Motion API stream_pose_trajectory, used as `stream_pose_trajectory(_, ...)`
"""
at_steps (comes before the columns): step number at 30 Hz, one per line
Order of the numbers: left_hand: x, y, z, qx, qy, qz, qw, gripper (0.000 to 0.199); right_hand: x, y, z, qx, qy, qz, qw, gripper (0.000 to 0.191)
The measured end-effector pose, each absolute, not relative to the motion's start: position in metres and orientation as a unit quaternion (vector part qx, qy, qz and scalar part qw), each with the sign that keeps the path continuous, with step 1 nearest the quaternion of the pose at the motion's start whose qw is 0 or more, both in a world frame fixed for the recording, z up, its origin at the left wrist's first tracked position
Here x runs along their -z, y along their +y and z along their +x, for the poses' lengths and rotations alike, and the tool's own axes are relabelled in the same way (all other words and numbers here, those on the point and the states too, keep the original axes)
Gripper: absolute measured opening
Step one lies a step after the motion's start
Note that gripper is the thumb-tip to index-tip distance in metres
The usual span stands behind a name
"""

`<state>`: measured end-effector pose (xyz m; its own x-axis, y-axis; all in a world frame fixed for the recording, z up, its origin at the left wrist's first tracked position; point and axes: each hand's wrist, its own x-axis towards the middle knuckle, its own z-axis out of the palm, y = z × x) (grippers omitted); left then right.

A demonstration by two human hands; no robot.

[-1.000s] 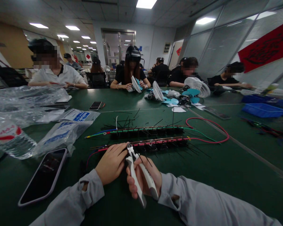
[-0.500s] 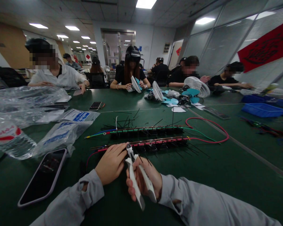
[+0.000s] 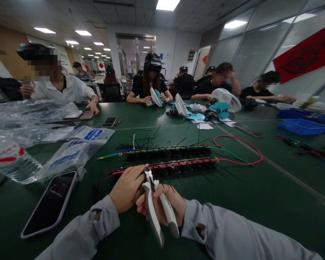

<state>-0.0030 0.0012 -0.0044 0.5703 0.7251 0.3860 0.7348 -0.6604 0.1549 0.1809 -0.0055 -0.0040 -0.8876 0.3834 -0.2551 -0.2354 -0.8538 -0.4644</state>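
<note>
My left hand [image 3: 126, 189] is closed over the left part of the near wire harness [image 3: 184, 165], a long dark strip with red and brown wires and black cable-tie tails sticking out. In my right hand [image 3: 174, 202] is a pair of diagonal cutters [image 3: 152, 209] with white-and-grey handles, standing apart. Their jaws point up at the strip, close beside my left fingertips; whether something lies between them I cannot tell. Just behind runs a second wire harness [image 3: 168, 148], with green, blue and red wires and a white tie standing up.
Left are a phone [image 3: 50, 204], a water bottle [image 3: 12, 157] and plastic bags [image 3: 73, 151]. Fan parts [image 3: 220, 108] lie across the green table [image 3: 233, 216], with blue trays [image 3: 303, 126] at right. Loose black tie pieces surround the harnesses. Several people sit opposite.
The cutters have tilted slightly and their handle ends moved down and left; my right fingers have loosened outward. My left hand stays put. Opposite, one person on the right has raised a hand.
</note>
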Motion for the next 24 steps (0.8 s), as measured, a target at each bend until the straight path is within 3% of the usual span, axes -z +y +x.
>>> stream_pose_trajectory(8,0.0003,-0.0015,-0.0007,0.207,-0.410,-0.888,0.003,0.046,0.0044,-0.0048,0.1858,-0.955,-0.230,-0.139,0.127,0.052)
stream_pose_trajectory(24,0.0030,-0.0015,0.0020,0.227,-0.424,-0.876,0.012,0.040,0.0044,-0.0054,0.1838,-0.954,-0.223,-0.147,0.137,0.046)
